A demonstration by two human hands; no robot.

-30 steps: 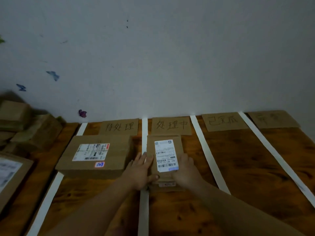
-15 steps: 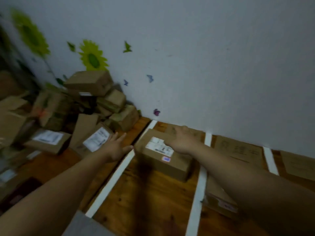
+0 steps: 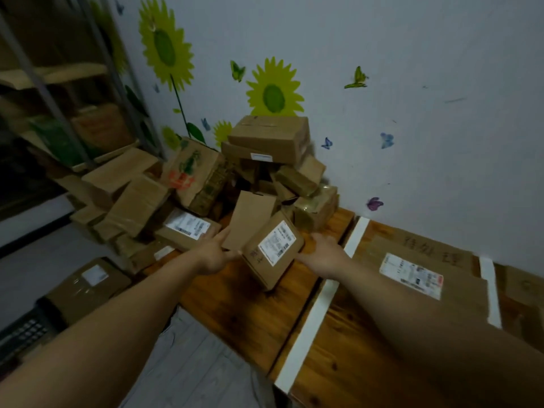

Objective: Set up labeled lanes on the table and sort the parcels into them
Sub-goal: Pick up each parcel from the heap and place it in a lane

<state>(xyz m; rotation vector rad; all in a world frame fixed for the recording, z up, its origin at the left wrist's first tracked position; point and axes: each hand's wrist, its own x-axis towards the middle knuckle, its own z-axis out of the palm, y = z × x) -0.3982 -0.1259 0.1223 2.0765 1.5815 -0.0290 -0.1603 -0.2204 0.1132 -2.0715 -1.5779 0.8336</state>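
Note:
A small brown parcel (image 3: 272,250) with a white shipping label stands tilted on the wooden table (image 3: 235,304), at the front of a heap of parcels (image 3: 265,160). My left hand (image 3: 213,253) reaches to the parcel's left side, fingers stretched along a plain brown box (image 3: 250,219) behind it. My right hand (image 3: 323,254) lies at the parcel's right side with fingers extended; whether it touches is unclear. In the first lane to the right lies a large flat parcel (image 3: 412,287) below a handwritten cardboard sign (image 3: 432,250).
White tape strips (image 3: 318,313) (image 3: 490,287) mark lanes on the table. More boxes spill off the table's left end beside a metal shelf (image 3: 59,83). On the floor sit a labelled box (image 3: 88,282) and a black crate (image 3: 20,334). A wall with sunflower stickers stands behind.
My view swung left from the lanes to the parcel heap. Both hands left the parcel in the second lane and moved to the small labelled parcel at the heap's front.

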